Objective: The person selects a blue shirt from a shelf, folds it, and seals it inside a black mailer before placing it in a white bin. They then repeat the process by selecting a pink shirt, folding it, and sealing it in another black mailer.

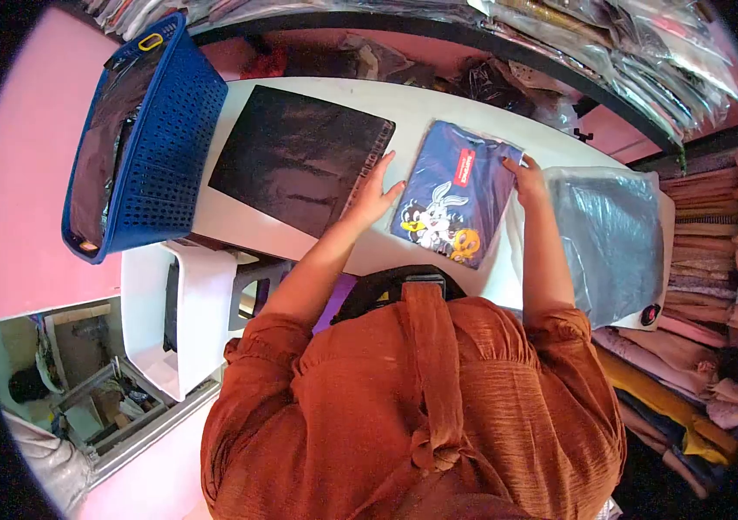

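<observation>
A folded navy shirt [417,201] in clear plastic lies on the white table, with cartoon characters and a red label on its front. My right hand [527,179] grips its upper right edge, fingertips over the plastic. My left hand [372,198] is open, thumb and fingers apart, between the shirt and a flat black plastic mailer bag [295,152]. Its fingers are right at the mailer's right edge. To the right of my right hand lies a larger clear plastic bag [612,225] with dark folded cloth inside.
A blue perforated basket [165,143] holding dark packages stands at the table's left end. A white bin [148,312] is below it. Plastic-wrapped garments [594,43] fill the shelf behind, and folded clothes [707,251] are stacked at the right.
</observation>
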{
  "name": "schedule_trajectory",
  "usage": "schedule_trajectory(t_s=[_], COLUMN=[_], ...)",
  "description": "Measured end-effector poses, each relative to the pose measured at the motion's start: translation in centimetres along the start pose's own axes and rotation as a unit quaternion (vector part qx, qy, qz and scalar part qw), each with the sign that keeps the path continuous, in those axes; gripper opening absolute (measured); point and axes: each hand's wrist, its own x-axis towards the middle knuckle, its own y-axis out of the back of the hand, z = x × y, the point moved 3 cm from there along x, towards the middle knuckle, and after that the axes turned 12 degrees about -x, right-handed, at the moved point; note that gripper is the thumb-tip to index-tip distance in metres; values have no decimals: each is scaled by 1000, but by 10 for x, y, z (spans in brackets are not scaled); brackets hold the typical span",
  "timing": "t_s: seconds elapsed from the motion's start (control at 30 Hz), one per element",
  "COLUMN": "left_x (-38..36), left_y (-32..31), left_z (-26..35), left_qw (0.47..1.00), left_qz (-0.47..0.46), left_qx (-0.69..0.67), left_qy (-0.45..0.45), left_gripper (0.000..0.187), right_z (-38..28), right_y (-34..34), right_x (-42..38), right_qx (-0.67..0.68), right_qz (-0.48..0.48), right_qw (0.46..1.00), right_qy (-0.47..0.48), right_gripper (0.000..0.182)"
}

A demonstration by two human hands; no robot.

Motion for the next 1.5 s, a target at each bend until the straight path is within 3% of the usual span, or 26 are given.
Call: schedule_trajectory(t_s=[0.07, 0.13, 0.17, 0.27, 0.33, 0.4, 0.47, 0.53, 0.6, 0.63, 0.67, 0.7, 0.73, 0.83, 0.9, 0.97, 1.0, 1.13, 1.2, 1.23, 1.27, 1.33, 1.37, 1.4, 1.47, 1.5], left_x=[11, 24, 29, 41, 48, 59, 80, 81, 78, 71, 64, 55, 43, 9, -17, -39, -44, -33, -21, -16, -13, -3, 2, 6, 16, 17], left_y=[-8, -12, -12, -7, -2, 6, 20, 32, 47, 52, 60, 56, 51, 14, -17, -36, -43, -48, -59, -67, -75, -85, -88, -91, -92, -95], left_z=[-5, -27, -23, -5, 14, 47, 59, 120, 151, 170, 188, 199, 206, 142, 66, 20, 21, 47, 42, 35, 28, 36, 41, 51, 63, 53], left_qw=[999, 997, 997, 980, 920, 897, 929, 912, 946, 967, 984, 960, 917, 933, 926, 919, 906, 862, 843, 833, 822, 848, 870, 870, 867, 892], left_qz=[20, 57, 61, 91, 59, 78, 13, 3, -7, -4, -24, -32, -40, -100, -142, -204, -263, -326, -364, -382, -400, -386, -372, -372, -360, -323], left_qx=[-29, -33, -32, -144, -374, -414, -368, -409, -323, -255, -55, 35, 124, 168, 190, 200, 210, 272, 287, 301, 315, 305, 291, 291, 342, 309], left_qy=[29, 27, 22, 98, 102, 132, 43, 26, 6, -22, -167, -274, -377, -303, -292, -273, -257, -277, -274, -265, -255, -198, -141, -141, -28, -58], left_gripper=[69, 90, 90, 104, 111, 104, 94, 67, 44, 24, 28, 28, 29, 32, 37, 38, 39, 35, 32, 28, 25, 25, 28, 28, 34, 36], right_z=[0, -20, -44, -76, -87, -125, -155, -182, -207, -221, -230, -230, -217, -136, -67, -13, -1, 29, 38, 34, 32, 1, -7, -12, -21, -22], right_y=[-4, -25, -31, -41, -41, -46, -40, -27, -10, -3, 4, 15, 19, 19, 15, 14, 13, 20, 13, 6, -2, -13, -18, -23, -33, -36], right_x=[-3, -30, -55, -78, -77, -96, -103, -103, -115, -128, -138, -141, -139, -118, -101, -93, -96, -90, -89, -94, -100, -123, -129, -134, -147, -150], right_qx=[-12, 82, 93, 110, 92, 79, 75, 39, -24, -68, -111, -242, -242, -312, -271, -212, -163, -52, -231, -296, -297, -389, -412, -412, -435, -435], right_qz=[-51, -143, -173, -221, -240, -270, -281, -288, -234, -227, -217, -141, -142, -162, -243, -311, -336, -285, -169, -93, -93, 39, 38, 38, 45, 25], right_qw=[998, 986, 980, 967, 963, 951, 947, 926, 913, 878, 834, 773, 775, 834, 914, 926, 927, 947, 950, 938, 938, 860, 835, 834, 797, 811], right_qy=[-19, 5, 14, 56, 78, 131, 139, 243, 334, 417, 495, 569, 566, 425, 179, 38, -22, -136, 122, 155, 155, 329, 364, 364, 416, 391], right_gripper=[54, 42, 32, 27, 23, 22, 19, 15, 19, 22, 26, 31, 31, 45, 46, 36, 32, 22, 16, 13, 13, 14, 16, 16, 18, 17])
